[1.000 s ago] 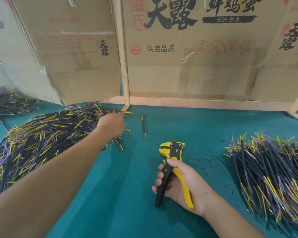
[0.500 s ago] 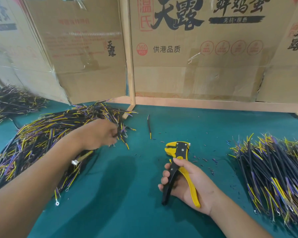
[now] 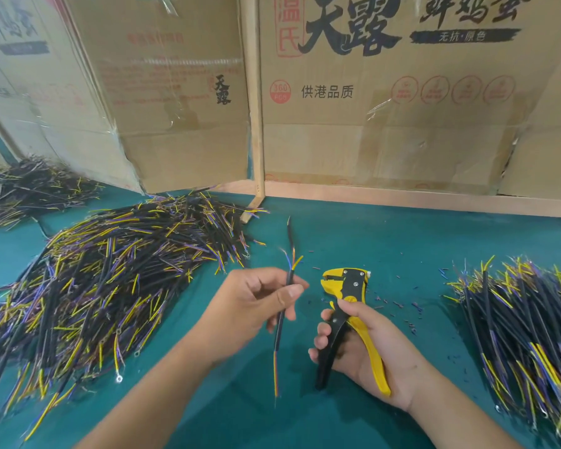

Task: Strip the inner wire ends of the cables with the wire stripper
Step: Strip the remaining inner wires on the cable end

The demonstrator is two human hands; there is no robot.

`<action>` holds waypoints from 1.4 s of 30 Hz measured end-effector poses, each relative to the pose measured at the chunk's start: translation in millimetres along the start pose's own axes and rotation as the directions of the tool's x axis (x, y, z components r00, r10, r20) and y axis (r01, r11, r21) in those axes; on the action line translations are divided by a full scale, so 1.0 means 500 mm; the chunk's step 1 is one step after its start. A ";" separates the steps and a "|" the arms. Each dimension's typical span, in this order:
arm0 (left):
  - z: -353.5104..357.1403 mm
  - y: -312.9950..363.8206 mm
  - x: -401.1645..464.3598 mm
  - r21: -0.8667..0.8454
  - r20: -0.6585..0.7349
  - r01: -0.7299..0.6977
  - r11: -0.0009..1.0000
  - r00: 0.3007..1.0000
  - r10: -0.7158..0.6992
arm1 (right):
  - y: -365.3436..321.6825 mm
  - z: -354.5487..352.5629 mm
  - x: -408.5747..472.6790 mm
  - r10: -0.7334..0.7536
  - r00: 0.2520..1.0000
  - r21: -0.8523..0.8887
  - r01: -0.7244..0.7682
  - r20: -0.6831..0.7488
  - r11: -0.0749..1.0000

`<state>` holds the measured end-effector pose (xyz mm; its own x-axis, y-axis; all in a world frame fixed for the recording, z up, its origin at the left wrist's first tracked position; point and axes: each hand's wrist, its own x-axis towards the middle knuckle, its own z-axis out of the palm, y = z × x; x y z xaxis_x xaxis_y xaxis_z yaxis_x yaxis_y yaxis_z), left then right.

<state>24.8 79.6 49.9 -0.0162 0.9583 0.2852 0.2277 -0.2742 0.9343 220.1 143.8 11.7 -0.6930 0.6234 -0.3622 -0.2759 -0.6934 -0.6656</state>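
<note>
Left hand [image 3: 253, 306] is pinching one cable [image 3: 284, 306]; right hand [image 3: 363, 348] is gripping the wire stripper [image 3: 347, 306]. I'm judging the next move: feeding its splayed far ends into the stripper's head.

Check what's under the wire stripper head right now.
Under the wire stripper head: bare green table mat with small insulation scraps scattered to its right. The right hand wraps the handles, hiding whatever lies beneath them. No cable is in its mouth yet.

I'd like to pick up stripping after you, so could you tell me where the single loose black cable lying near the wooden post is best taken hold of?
Take the loose black cable by its black sheath, mid-length, pinching from above. It lies flat on the green mat, apart from the cable pile, with its coloured end nearest you, so a mid-sheath grip leaves that end free for the yellow-and-black wire stripper.
</note>
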 end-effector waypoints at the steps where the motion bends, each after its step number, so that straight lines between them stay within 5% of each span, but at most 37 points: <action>1: 0.003 -0.005 -0.003 -0.004 0.005 0.013 1.000 1.000 -0.013 | 0.000 -0.001 0.000 0.000 1.000 -0.001 0.000 0.001 1.000; 8: 0.007 -0.015 -0.007 -0.032 -0.004 0.001 0.999 1.000 -0.001 | 0.002 -0.005 0.003 -0.003 1.000 -0.007 0.003 0.012 1.000; 23: 0.009 -0.027 0.005 -0.469 -0.115 0.143 0.871 0.968 -0.221 | 0.000 -0.005 0.010 -0.001 1.000 -0.015 0.001 0.005 1.000; 42: 0.000 -0.018 0.007 -0.205 -0.220 0.003 0.979 0.974 -0.049 | 0.006 0.002 -0.001 -0.071 0.990 -0.132 0.088 0.125 0.987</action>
<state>22.6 85.6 42.4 -0.2416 0.9293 0.2793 0.0238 -0.2821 0.9591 218.8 141.0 10.4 -0.7492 0.6213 -0.2295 -0.2453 -0.5821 -0.7752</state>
